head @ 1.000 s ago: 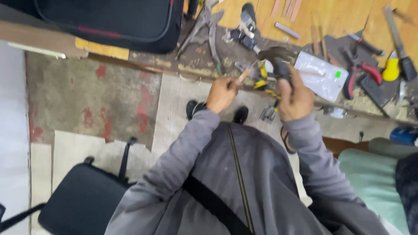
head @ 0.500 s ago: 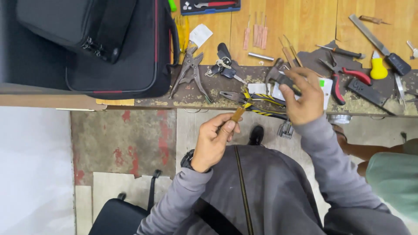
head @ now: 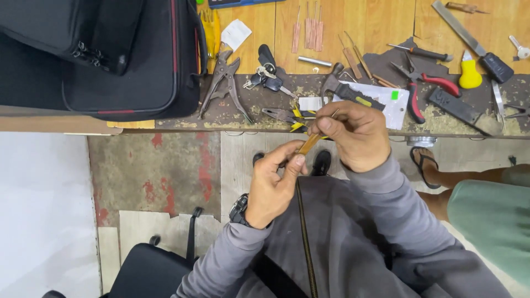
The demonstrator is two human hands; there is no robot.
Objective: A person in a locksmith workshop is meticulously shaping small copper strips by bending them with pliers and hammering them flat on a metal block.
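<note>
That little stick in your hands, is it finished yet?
Not finished, it seems. Done: tools are laid out on the workbench. In hand: left hand and right hand both pinch the thin wooden stick. Left: more sticks wait on the bench, untouched.

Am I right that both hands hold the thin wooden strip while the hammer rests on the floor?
Not quite. In the head view the left hand and right hand do pinch the thin wooden strip, but the hammer lies on the workbench, not the floor.

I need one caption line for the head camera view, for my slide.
Left hand and right hand hold a thin brown strip together at the edge of a workbench covered with pliers, keys and other tools.
</note>
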